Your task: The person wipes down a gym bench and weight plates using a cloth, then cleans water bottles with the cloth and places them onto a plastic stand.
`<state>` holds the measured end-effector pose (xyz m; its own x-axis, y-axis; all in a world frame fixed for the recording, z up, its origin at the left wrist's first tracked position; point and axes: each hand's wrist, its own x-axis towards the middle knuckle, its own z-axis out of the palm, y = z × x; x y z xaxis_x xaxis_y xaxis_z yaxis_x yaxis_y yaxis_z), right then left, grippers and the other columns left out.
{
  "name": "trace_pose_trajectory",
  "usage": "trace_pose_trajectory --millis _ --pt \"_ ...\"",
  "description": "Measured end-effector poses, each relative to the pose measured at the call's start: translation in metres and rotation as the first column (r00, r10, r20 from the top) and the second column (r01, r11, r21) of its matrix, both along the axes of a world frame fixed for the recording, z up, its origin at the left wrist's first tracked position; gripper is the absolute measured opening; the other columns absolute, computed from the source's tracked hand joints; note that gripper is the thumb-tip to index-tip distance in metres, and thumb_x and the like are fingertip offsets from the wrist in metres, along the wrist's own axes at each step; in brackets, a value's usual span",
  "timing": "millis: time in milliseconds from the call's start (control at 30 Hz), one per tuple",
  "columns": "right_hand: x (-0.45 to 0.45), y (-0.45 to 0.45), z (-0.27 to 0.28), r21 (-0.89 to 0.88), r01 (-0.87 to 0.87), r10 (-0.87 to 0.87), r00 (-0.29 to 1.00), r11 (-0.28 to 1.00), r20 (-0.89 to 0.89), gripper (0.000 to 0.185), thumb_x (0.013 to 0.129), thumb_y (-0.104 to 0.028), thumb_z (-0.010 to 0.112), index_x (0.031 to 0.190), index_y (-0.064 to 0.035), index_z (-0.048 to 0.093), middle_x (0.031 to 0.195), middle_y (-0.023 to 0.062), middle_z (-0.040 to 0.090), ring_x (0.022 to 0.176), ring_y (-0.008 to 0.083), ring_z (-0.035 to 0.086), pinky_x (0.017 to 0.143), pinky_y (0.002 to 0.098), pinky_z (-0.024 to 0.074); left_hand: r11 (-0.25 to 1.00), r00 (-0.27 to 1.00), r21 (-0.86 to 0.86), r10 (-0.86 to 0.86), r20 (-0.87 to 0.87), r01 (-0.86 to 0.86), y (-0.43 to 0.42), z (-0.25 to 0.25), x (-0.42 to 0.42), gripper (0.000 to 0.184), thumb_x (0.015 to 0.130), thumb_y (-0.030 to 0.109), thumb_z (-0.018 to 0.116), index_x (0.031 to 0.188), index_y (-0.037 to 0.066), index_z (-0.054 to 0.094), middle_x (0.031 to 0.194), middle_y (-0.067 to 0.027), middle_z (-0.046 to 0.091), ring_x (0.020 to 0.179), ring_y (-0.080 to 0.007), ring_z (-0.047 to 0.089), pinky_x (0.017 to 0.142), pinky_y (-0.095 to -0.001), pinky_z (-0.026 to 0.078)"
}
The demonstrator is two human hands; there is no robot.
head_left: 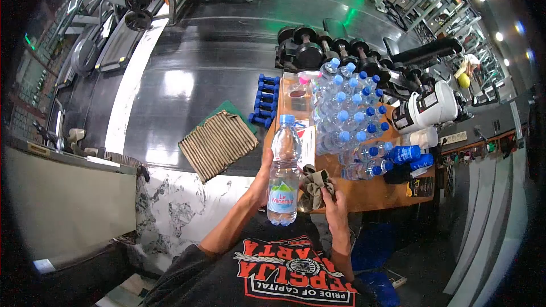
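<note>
A clear water bottle [286,153] with a light blue cap and a "Le Minerale" label stands upright in front of my chest. Wrapped around its left side is my left hand [266,171], the fingers mostly hidden behind the bottle. To the right of it, my right hand [334,202] grips a crumpled olive-grey cloth [313,189], close to the bottle. Beyond my hands, many similar bottles [343,116] with blue caps stand packed together on the wooden table [369,200].
White buckets [437,105] stand at the table's right side, near blue cans [405,154]. A striped mat [219,145] lies on the floor at left, beside blue dumbbells [265,101]. Black dumbbells [309,54] sit on a rack behind the table. A counter [79,193] is far left.
</note>
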<state>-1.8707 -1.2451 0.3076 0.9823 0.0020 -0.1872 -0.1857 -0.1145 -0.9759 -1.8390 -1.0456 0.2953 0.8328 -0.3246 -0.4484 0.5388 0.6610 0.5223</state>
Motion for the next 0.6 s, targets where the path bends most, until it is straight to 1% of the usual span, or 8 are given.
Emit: trace_pose_trajectory --millis 33,100,133,200,233,300,433,600 --pt "-0.003 -0.002 -0.002 0.002 0.008 -0.008 1.0 1.0 0.001 0.03 0.092 -0.014 0.055 0.118 0.0014 0.055 0.102 0.0064 0.062 0.09 0.013 0.057 0.08 0.0264 0.0455 1.0 1.0 0.002 -0.008 0.001 0.008 0.0 -0.002 0.0 0.084 0.084 0.076 0.021 0.123 0.006 0.048 0.103 -0.0143 0.062 0.091 -0.0269 0.063 0.08 -0.0433 0.053" --pt "-0.011 -0.012 -0.009 0.001 0.033 -0.033 0.999 0.999 -0.028 0.031 0.092 -0.014 0.055 0.118 0.0015 0.055 0.103 0.0065 0.061 0.091 0.013 0.057 0.08 0.0267 0.0458 0.999 0.996 -0.011 -0.047 0.073 0.048 0.0 -0.009 0.002 0.084 0.083 0.076 0.023 0.123 0.006 0.047 0.105 -0.0149 0.061 0.092 -0.0277 0.063 0.081 -0.0447 0.053" --pt "-0.015 -0.017 -0.012 -0.001 0.039 -0.039 0.999 0.999 -0.027 0.031 0.092 -0.014 0.055 0.118 0.0015 0.055 0.103 0.0065 0.061 0.091 0.013 0.057 0.08 0.0267 0.0458 0.998 0.996 -0.013 -0.053 0.075 0.055 -0.002 -0.006 0.001 0.084 0.083 0.076 0.023 0.123 0.006 0.047 0.105 -0.0149 0.061 0.092 -0.0277 0.063 0.081 -0.0447 0.053" --pt "-0.023 -0.022 -0.017 -0.032 0.112 -0.115 0.988 0.993 -0.103 0.032 0.092 -0.014 0.055 0.12 0.001 0.054 0.104 0.0063 0.061 0.092 0.0123 0.056 0.079 0.0265 0.0458 0.998 0.997 -0.001 -0.06 0.047 0.06 -0.004 0.004 -0.001 0.084 0.084 0.075 0.026 0.126 0.005 0.046 0.108 -0.0165 0.059 0.094 -0.0295 0.062 0.083 -0.0445 0.052" --pt "-0.026 -0.023 -0.018 -0.029 0.118 -0.12 0.988 0.993 -0.099 0.032 0.092 -0.014 0.055 0.12 0.001 0.054 0.104 0.0063 0.061 0.092 0.0123 0.056 0.079 0.0265 0.0458 0.998 0.996 0.001 -0.066 0.052 0.066 -0.005 0.004 -0.002 0.084 0.084 0.075 0.026 0.126 0.005 0.046 0.108 -0.0165 0.059 0.094 -0.0295 0.062 0.083 -0.0445 0.052" --pt "-0.031 -0.024 -0.019 0.055 0.132 -0.129 0.989 0.99 -0.069 0.033 0.091 -0.015 0.056 0.12 0.0004 0.054 0.104 0.0063 0.061 0.093 0.0128 0.056 0.079 0.0266 0.0452 0.998 0.998 -0.037 -0.049 0.032 0.05 -0.008 0.005 -0.004 0.084 0.083 0.075 0.027 0.128 0.006 0.045 0.11 -0.0171 0.059 0.095 -0.0297 0.062 0.083 -0.0449 0.052" --pt "-0.04 -0.018 -0.017 0.047 0.106 -0.104 0.994 0.993 -0.034 0.033 0.091 -0.016 0.056 0.12 0.0008 0.054 0.104 0.0063 0.06 0.092 0.0142 0.056 0.08 0.0268 0.0447 0.994 0.992 -0.009 -0.104 0.068 0.105 -0.005 0.01 -0.014 0.084 0.083 0.076 0.026 0.129 0.007 0.042 0.111 -0.0174 0.058 0.097 -0.0307 0.062 0.084 -0.0486 0.052" --pt "-0.07 -0.011 -0.008 0.002 0.219 -0.219 0.976 0.976 0.006 0.032 0.092 -0.016 0.054 0.12 0.0001 0.054 0.108 0.0069 0.059 0.096 0.0146 0.055 0.084 0.0277 0.0436 0.98 0.981 0.07 -0.187 0.045 0.184 -0.006 0.022 -0.031 0.082 0.083 0.075 0.028 0.129 0.008 0.043 0.11 -0.0167 0.058 0.093 -0.0303 0.062 0.083 -0.0482 0.052"
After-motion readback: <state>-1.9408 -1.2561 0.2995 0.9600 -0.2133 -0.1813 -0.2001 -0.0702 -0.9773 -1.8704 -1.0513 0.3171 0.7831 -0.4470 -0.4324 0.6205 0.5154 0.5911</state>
